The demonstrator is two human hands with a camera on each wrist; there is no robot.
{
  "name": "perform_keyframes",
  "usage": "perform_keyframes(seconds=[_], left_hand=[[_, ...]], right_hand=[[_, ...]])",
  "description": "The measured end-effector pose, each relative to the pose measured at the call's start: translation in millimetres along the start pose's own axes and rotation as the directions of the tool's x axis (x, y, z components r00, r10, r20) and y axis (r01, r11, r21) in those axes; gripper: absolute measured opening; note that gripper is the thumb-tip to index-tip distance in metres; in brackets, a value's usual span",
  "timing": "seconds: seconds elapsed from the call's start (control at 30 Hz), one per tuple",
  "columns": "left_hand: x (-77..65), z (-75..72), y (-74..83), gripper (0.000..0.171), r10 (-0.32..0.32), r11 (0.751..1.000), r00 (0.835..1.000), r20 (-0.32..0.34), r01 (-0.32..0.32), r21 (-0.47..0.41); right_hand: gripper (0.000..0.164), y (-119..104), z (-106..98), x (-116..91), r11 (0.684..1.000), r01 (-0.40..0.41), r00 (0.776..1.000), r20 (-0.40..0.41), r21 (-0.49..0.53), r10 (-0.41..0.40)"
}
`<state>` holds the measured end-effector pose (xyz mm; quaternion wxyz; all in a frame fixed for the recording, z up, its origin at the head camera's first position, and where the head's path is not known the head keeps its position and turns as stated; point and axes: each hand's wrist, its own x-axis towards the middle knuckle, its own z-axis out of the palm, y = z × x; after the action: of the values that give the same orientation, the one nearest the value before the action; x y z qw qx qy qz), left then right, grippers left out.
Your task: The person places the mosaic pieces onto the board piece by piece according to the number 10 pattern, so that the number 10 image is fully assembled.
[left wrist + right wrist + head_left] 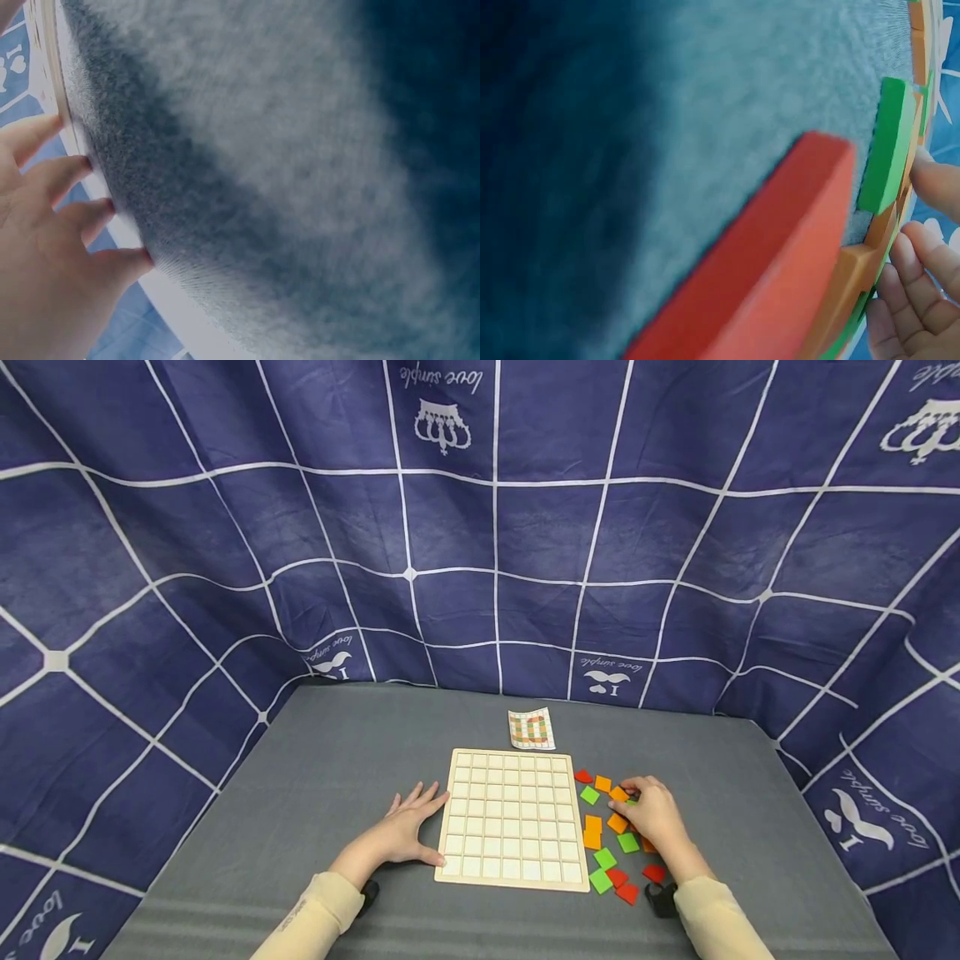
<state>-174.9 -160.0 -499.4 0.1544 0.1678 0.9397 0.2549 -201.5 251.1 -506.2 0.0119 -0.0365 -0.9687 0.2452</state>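
My left hand [403,831] lies spread beside the wooden grid board [513,883], with thumb and fingertips against its left edge. In the left wrist view, its fingers [67,176] line up along the rim. My right hand [658,814] is over loose square tiles to the right of the board. Its thumb and index finger pinch an orange tile [618,794] at opposite sides. Another orange tile [618,822] lies just below the thumb, and part of a green tile shows under the fingers. In the right wrist view, a red piece [772,262] looms near the camera.
A small card with a coloured grid pattern [532,728] lies behind the board. More orange, green and red pieces, including a green tile [601,881] and a red piece [627,893], are scattered along the board's right side. A blue curtain [495,527] hangs around the grey table [360,727].
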Motion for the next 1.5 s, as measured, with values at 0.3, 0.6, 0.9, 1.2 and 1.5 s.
perform_keyframes(seconds=[0.3,0.6,0.9,1.2,1.5], left_hand=[[-3.2,1.1,0.6,0.106,0.003,1.0,1.0,-0.009,-0.003,-0.028],[-6.6,-0.7,-1.0,0.11,0.016,0.999,1.0,0.019,-0.015,-0.033],[-6.9,-1.7,3.5,0.105,0.046,0.996,0.999,0.017,-0.045,-0.072],[-5.3,-2.7,1.1,0.107,0.066,0.997,0.997,0.037,-0.065,-0.034],[-9.7,-2.0,5.2,0.109,0.052,0.998,0.997,0.064,-0.049,-0.046]], right_hand=[[0.031,-1,1,1,0.995,-0.061,0.998,0.018,0.083,0.06],[0.031,1,-9,5,0.981,-0.065,0.998,-0.003,0.181,0.067],[0.032,-27,-9,12,0.957,-0.058,0.998,0.033,0.285,0.051],[0.031,-98,7,32,0.872,-0.032,0.993,0.116,0.489,-0.029],[0.031,-156,58,45,0.815,-0.018,0.982,0.165,0.579,-0.095]])
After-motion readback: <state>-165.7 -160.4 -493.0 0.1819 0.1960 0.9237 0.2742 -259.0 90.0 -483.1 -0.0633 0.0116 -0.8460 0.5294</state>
